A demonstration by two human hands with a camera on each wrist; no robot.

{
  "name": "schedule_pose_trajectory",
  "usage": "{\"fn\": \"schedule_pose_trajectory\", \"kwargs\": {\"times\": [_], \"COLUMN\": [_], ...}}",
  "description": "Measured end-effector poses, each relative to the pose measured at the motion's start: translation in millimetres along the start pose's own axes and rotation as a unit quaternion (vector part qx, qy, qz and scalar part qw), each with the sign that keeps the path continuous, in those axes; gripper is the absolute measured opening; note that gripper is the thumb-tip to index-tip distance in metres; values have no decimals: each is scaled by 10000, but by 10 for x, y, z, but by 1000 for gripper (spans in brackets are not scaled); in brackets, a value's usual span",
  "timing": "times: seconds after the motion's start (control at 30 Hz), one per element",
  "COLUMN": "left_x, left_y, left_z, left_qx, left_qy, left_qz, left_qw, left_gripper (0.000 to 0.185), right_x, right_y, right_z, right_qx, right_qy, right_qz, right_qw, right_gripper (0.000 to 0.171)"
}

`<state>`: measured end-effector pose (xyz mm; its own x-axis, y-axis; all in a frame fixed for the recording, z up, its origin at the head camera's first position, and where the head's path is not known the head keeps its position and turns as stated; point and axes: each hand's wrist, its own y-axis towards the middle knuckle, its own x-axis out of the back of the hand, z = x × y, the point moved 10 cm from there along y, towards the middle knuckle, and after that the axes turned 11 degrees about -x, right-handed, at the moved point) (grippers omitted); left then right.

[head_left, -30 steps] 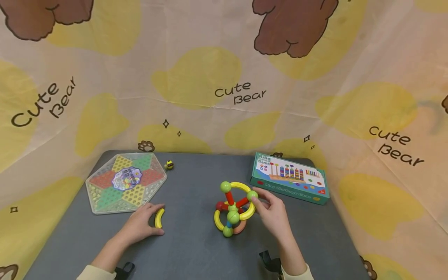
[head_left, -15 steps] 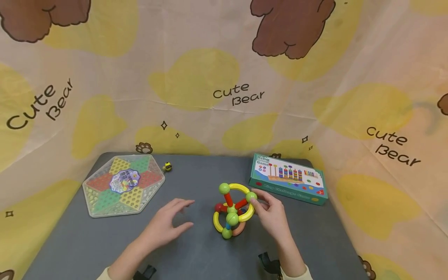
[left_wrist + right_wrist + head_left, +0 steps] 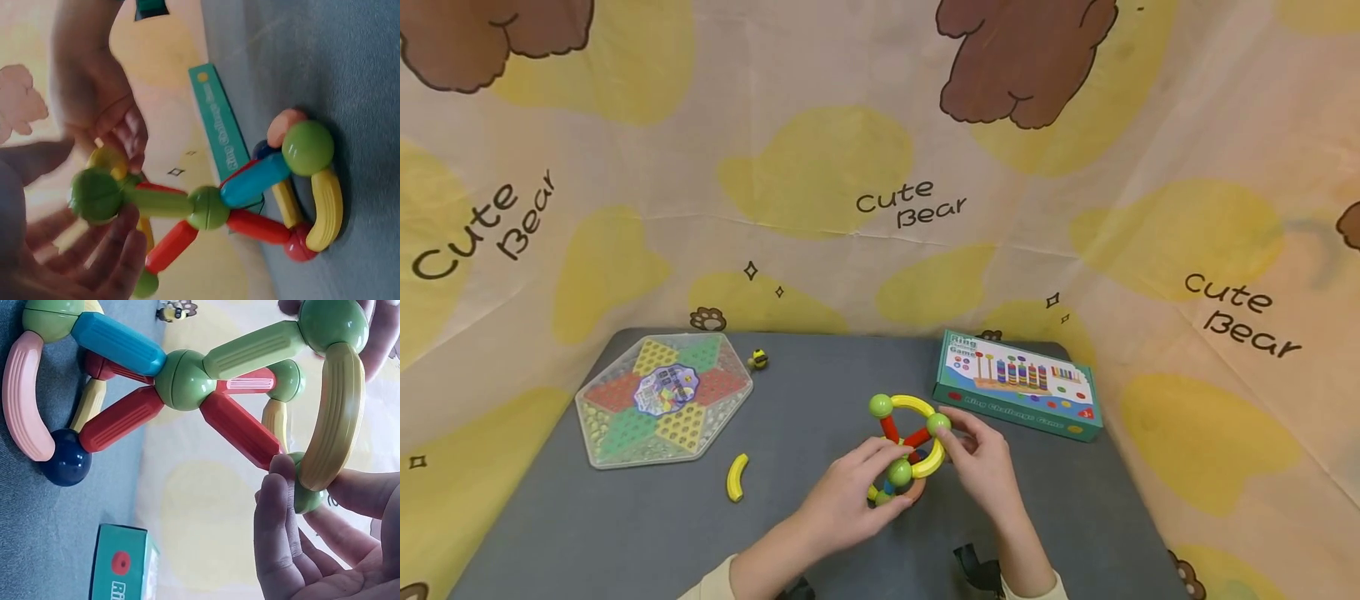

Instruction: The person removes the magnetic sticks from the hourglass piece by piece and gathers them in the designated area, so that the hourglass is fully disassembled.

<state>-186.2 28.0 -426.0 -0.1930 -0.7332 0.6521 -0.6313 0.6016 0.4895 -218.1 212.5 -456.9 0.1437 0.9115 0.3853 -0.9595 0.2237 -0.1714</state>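
Observation:
A ball-and-stick building toy stands on the table, with green, red and dark blue balls joined by straight and curved sticks. My right hand pinches a green ball at its upper right, where a yellow curved stick ends. My left hand reaches around the toy's near side, its thumb and fingers spread about another green ball. In the left wrist view the thumb is apart from that ball, while the fingers lie close to it. A loose yellow curved stick lies to the left.
A hexagonal Chinese checkers box lies at the left back, with a small bee figure beside it. A green Ring Challenge Game box lies at the right back. The grey table meets a printed bear cloth behind.
My left hand has left the yellow curved stick on the table and moved right to the toy. My right hand keeps its pinch on the green ball, nearly still.

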Motion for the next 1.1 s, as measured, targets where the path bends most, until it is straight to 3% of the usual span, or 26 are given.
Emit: {"fn": "schedule_pose_trajectory", "kwargs": {"times": [0.2, 0.37, 0.5, 0.83, 0.93, 1.1], "left_x": [-54, -30, -20, 33, 80, 215], "left_y": [47, 80, 99, 97, 102, 113], "left_z": [38, -45, -86, -41, -20, 48], "left_qx": [114, -148, -248, -373, -126, 512], "left_qy": [303, 695, 1121, 1278, 1036, 403], "left_qz": [-595, -1249, -1542, -1857, -1842, -1674], "left_qw": [9977, 9896, 9813, 9735, 9773, 9837], "left_gripper": [30, 19, 20, 12, 10, 22], "right_x": [-9, -15, -20, -36, -39, -46], "right_y": [-5, -12, -10, -7, -6, -5], "right_z": [25, 18, 23, 16, 7, 8], "right_qx": [65, -48, -37, -30, -55, -59], "right_qy": [81, 132, 71, 209, 226, 267], "right_qz": [35, 46, 18, 47, 57, 94], "right_qw": [9999, 9999, 10000, 9998, 9997, 9996], "right_gripper": [36, 34, 35, 37, 37, 37]}}
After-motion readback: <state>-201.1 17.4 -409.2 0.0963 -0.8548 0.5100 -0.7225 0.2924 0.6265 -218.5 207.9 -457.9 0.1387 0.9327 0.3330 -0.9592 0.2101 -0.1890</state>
